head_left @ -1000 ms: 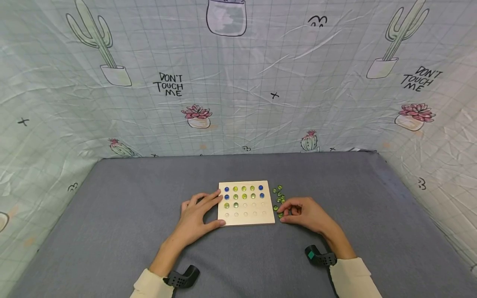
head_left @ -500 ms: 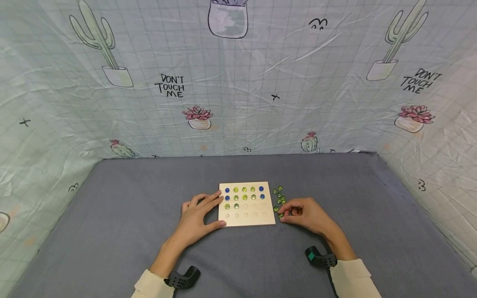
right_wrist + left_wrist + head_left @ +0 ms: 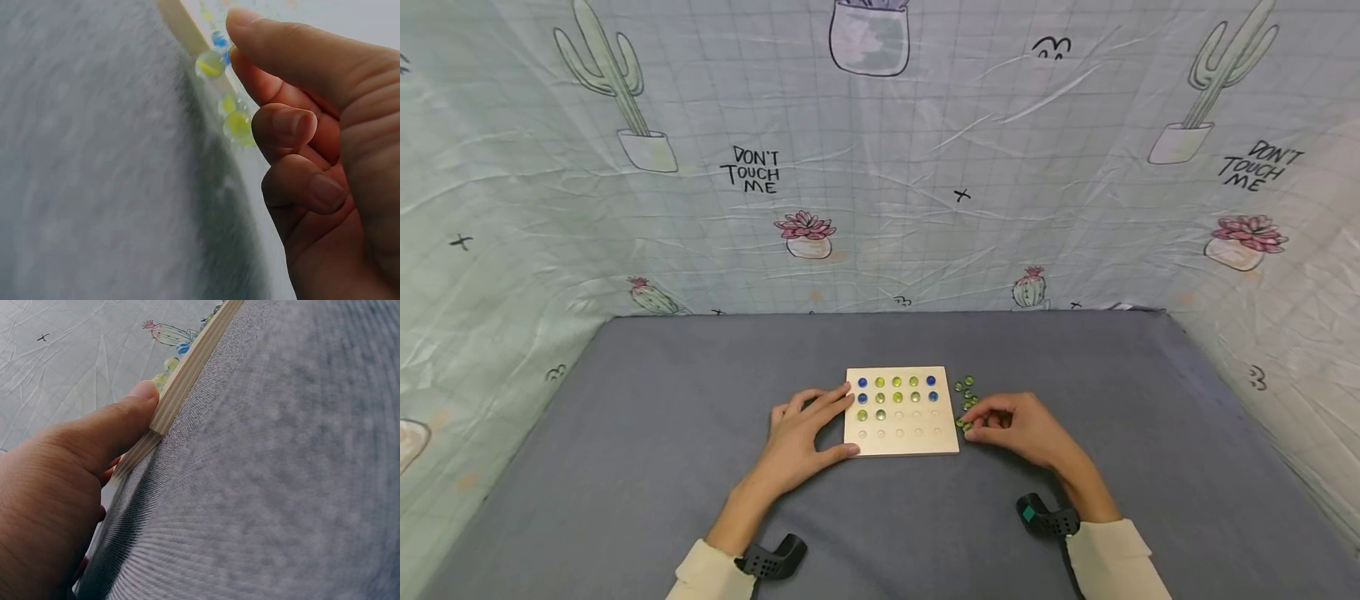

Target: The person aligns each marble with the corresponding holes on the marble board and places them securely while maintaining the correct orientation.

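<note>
A pale wooden board (image 3: 901, 443) with rows of round hollows lies flat on the cloth. Blue and yellow-green glass marbles fill its two far rows, with two more green ones in the third. My left hand (image 3: 793, 437) rests at its left side, fingers spread, fingertips on the left edge and thumb (image 3: 140, 400) on the near corner. Right of the board, my right hand (image 3: 1018, 425) pinches a green marble (image 3: 967, 427) between thumb and index finger, its other fingers curled. In the right wrist view the fingertips mostly hide it; another marble (image 3: 210, 64) shows beside them.
Several loose green marbles (image 3: 967, 392) lie along the board's right side. Grey cloth (image 3: 715, 367) covers the table, and a printed fabric backdrop (image 3: 880, 192) hangs behind it and at both sides.
The right hand's fingertips and the marble at them have shifted slightly away from me, close to a neighbouring marble. The left hand stays on the board. The head view has swung slightly left.
</note>
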Demonstrator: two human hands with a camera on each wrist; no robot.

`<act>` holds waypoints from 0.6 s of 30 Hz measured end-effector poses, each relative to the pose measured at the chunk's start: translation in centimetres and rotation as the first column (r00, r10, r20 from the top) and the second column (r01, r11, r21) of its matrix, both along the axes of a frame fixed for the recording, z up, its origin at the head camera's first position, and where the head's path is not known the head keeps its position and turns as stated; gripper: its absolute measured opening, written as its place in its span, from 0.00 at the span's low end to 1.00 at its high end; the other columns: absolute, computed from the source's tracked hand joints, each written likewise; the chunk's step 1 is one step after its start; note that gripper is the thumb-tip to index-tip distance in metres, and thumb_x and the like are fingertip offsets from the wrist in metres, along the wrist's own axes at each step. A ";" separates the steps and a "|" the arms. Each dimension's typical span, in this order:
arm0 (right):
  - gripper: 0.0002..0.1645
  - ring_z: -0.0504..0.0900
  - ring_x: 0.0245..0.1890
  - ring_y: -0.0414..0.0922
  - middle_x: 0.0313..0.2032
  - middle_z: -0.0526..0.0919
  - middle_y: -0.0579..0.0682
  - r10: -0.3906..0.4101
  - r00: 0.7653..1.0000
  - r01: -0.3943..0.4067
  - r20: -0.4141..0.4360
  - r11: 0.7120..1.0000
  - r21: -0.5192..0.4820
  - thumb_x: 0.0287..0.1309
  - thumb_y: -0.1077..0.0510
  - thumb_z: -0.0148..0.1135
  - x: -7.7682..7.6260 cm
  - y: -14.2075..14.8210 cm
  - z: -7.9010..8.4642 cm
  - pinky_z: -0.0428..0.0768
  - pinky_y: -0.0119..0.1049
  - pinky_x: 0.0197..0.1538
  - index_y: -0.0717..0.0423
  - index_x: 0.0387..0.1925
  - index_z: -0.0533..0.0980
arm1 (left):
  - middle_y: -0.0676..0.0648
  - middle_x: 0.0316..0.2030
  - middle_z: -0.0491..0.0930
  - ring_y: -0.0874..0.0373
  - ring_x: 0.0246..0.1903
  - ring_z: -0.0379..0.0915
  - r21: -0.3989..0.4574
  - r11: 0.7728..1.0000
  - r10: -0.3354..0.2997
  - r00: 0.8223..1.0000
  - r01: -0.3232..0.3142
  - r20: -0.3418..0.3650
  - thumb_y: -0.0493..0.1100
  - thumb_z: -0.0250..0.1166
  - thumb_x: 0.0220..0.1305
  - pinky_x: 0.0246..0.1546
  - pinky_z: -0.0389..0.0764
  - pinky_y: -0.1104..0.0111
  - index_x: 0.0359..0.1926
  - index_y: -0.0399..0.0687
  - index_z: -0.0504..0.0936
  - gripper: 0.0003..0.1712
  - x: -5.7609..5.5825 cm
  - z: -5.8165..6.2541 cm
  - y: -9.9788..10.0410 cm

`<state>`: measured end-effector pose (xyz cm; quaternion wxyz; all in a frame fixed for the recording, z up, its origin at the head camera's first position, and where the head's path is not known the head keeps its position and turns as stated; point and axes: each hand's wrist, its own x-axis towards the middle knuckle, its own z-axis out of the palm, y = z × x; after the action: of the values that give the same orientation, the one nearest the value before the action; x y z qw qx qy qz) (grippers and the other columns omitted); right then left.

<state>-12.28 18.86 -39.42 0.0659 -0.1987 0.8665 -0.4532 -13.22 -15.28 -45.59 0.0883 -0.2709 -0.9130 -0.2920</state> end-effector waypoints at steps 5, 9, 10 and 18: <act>0.08 0.70 0.19 0.40 0.22 0.78 0.47 -0.005 1.000 0.005 0.012 1.000 -0.007 0.50 0.62 0.72 -0.2 -0.8 0.4 0.68 0.30 0.24 0.58 0.35 0.85 | 0.53 0.68 0.63 0.52 0.61 0.58 -0.001 1.000 0.005 1.000 -0.005 0.010 0.63 0.68 0.53 0.46 0.53 0.52 0.67 0.54 0.70 0.42 0.0 0.0 -0.1; 0.08 0.68 0.18 0.40 0.22 0.78 0.47 -0.007 1.000 0.008 0.024 1.000 -0.018 0.50 0.62 0.72 -0.9 -1.2 -0.6 0.66 0.30 0.24 0.56 0.36 0.85 | 0.53 0.68 0.63 0.52 0.61 0.58 0.000 1.000 0.005 1.000 -0.005 0.009 0.63 0.68 0.53 0.46 0.53 0.52 0.67 0.54 0.71 0.42 0.0 -0.1 -0.1; 0.08 0.67 0.19 0.40 0.22 0.78 0.47 -0.008 1.000 0.009 0.026 1.000 -0.021 0.50 0.61 0.73 -1.1 -1.2 -1.0 0.65 0.30 0.24 0.55 0.36 0.85 | 0.53 0.68 0.63 0.52 0.61 0.58 -0.002 1.000 0.005 1.000 -0.005 0.008 0.63 0.68 0.53 0.46 0.53 0.52 0.67 0.54 0.71 0.42 0.0 -0.1 -0.1; 0.09 0.68 0.19 0.39 0.24 0.78 0.43 0.014 1.000 -0.014 0.001 0.998 -0.054 0.50 0.52 0.73 -2.2 -1.8 -2.4 0.66 0.31 0.24 0.47 0.36 0.85 | 0.53 0.68 0.64 0.51 0.61 0.58 -0.008 1.000 0.005 1.000 -0.005 0.000 0.63 0.69 0.53 0.46 0.53 0.52 0.67 0.54 0.71 0.42 0.0 0.0 0.0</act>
<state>-14.50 17.09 -41.81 0.0642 -0.2062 0.8524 -0.4762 -13.26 -15.29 -45.61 0.0879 -0.2690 -0.9148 -0.2884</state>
